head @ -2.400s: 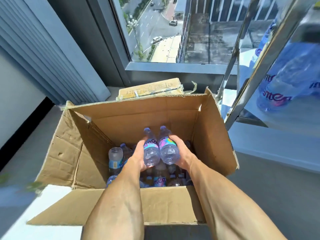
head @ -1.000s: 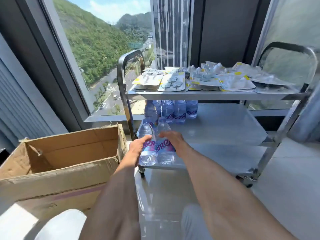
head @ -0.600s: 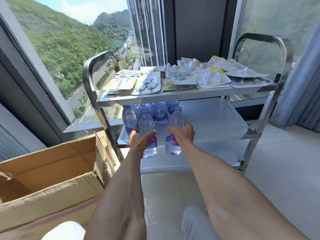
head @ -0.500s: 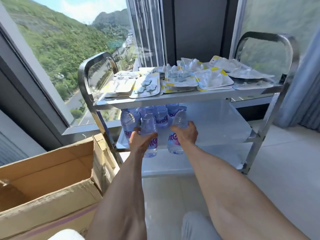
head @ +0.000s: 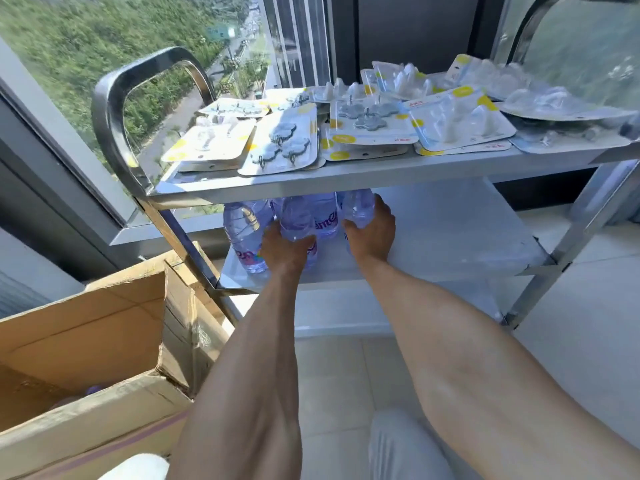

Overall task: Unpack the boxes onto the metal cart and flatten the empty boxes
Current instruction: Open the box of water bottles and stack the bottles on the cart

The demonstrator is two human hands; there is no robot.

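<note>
The metal cart [head: 363, 174] stands ahead with three shelves. My left hand [head: 285, 249] grips a clear water bottle [head: 298, 221] on the middle shelf [head: 450, 237], beside several other bottles [head: 242, 233] standing at the shelf's left end. My right hand [head: 372, 233] holds a second water bottle [head: 358, 207] just to the right of them. The bottle tops are hidden under the top shelf. The open cardboard box [head: 104, 344] sits on the floor at the lower left, with a bottle cap barely showing inside.
Several blister packs of wall hooks [head: 346, 133] cover the cart's top shelf. A curved cart handle [head: 114, 109] rises at the left, another at the right. A large window [head: 104, 46] runs behind. My knees show at the bottom, over pale floor tiles [head: 571, 358].
I lifted two bottles out of the box and carried them to the cart. Both hands have pushed the bottles further in under the top shelf, against the standing bottles.
</note>
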